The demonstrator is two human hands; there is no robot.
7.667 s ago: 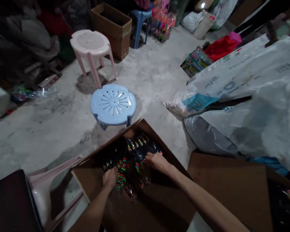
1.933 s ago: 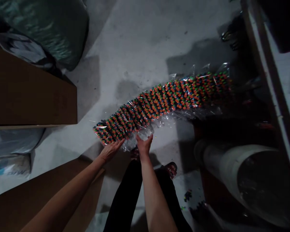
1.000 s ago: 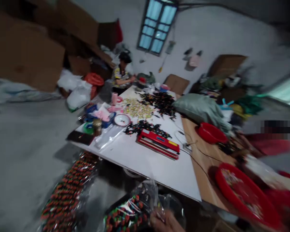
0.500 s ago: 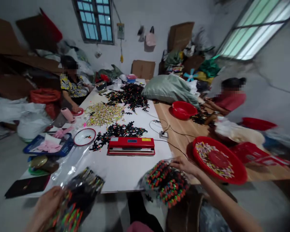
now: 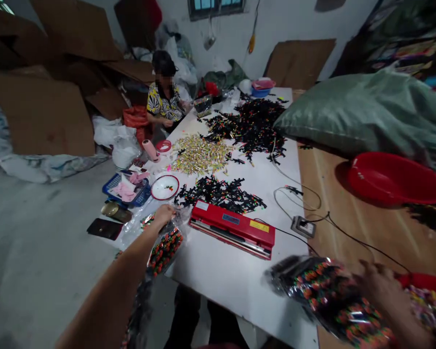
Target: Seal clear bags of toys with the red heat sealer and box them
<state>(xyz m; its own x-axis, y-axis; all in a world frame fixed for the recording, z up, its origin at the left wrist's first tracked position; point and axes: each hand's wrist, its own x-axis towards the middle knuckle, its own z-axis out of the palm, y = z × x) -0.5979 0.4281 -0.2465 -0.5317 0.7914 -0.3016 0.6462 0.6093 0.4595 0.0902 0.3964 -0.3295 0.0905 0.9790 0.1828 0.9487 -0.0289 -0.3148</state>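
My left hand is closed on the top of a clear plastic bag packed with small black and orange pieces. That bag hangs at the table's front edge, partly behind my forearm. At the right, my right hand is smeared by motion but appears closed on the side of another clear plastic bag with black, orange and green pieces. Between the hands sits a red heat sealer. Behind it is a pile of small black toy guns with orange tips.
A white dish, a blue basket and a dark wallet lie at the left. Yellowish pieces are heaped farther back. A power socket with cords, a red basin and a big green sack stand right. A co-worker sits far left.
The view has swung left and down. My left hand has moved forward over the table's left side with its bag. My right hand and its bag are now farther right.
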